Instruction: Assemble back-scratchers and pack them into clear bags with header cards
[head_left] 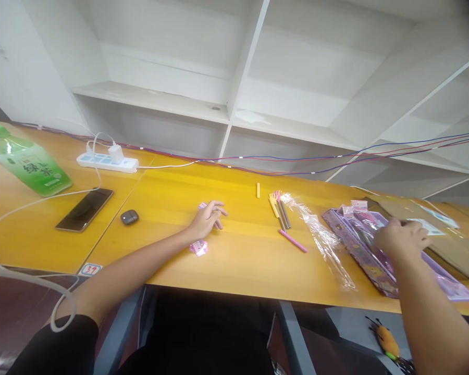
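My left hand (pixel 206 222) rests on the yellow table, palm partly down, its fingers loosely bent and apart with nothing in them. Small pink printed cards (pixel 199 247) stick out from beneath its wrist. My right hand (pixel 403 238) is over an open purple box (pixel 375 265), its fingers curled down among pink, plastic-wrapped packets (pixel 365 224); what they hold is hidden. Between my hands lie small hand-shaped back scratchers (pixel 275 204) in yellow and pink with metal rods, a pink tube (pixel 293 241), a short yellow tube (pixel 258 190) and clear plastic sleeves (pixel 322 237).
At left are a green tea bottle (pixel 31 161), a phone (pixel 85 209), a dark earbud case (pixel 129 217) and a white power strip (pixel 107 161) with a cable. Flat cardboard (pixel 449 250) lies behind the box. White shelves (pixel 160 101) and wires (pixel 277 157) run along the back.
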`<action>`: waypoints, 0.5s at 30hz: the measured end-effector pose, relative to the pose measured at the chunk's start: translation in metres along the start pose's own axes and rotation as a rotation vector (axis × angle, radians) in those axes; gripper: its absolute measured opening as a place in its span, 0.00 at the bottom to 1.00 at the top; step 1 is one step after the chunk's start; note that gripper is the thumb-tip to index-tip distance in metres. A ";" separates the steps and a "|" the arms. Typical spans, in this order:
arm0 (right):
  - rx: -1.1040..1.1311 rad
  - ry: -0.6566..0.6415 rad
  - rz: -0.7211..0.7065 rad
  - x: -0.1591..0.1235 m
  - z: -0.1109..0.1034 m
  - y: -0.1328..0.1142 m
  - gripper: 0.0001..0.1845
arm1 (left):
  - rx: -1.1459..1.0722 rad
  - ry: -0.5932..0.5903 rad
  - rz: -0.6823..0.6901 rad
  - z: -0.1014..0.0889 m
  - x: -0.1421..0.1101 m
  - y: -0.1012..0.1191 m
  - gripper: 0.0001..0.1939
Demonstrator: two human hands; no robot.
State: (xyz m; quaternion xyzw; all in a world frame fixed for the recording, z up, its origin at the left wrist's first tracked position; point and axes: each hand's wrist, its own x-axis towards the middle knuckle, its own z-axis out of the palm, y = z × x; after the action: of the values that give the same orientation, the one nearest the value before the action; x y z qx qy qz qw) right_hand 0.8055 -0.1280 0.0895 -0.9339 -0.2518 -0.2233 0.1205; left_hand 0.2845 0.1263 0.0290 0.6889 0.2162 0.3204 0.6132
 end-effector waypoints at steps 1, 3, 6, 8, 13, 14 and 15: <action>0.018 0.005 0.018 0.001 -0.004 -0.012 0.27 | 0.003 0.002 0.002 0.000 0.000 0.001 0.14; 0.103 -0.014 -0.009 0.001 -0.013 -0.041 0.23 | 0.007 0.003 0.009 -0.001 0.000 0.002 0.14; 0.295 -0.152 -0.149 -0.004 -0.021 -0.096 0.19 | 0.012 0.004 0.013 -0.001 0.000 0.000 0.14; 0.389 -0.232 -0.219 -0.013 -0.019 -0.136 0.18 | 0.012 0.010 0.003 -0.002 0.001 -0.001 0.14; 0.377 -0.249 -0.302 -0.051 0.014 -0.209 0.19 | 0.011 0.035 -0.008 -0.003 0.001 0.000 0.14; 0.381 -0.222 -0.319 -0.060 0.022 -0.216 0.19 | 0.016 0.041 -0.010 -0.003 0.001 0.001 0.15; 0.387 -0.199 -0.337 -0.068 0.030 -0.220 0.19 | 0.021 0.047 -0.012 -0.003 0.001 0.002 0.15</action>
State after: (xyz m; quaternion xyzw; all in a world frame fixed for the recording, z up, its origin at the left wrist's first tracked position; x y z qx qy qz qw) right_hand 0.6486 0.0399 0.0558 -0.8558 -0.4522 -0.0951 0.2324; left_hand 0.2831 0.1293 0.0312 0.6864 0.2380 0.3303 0.6025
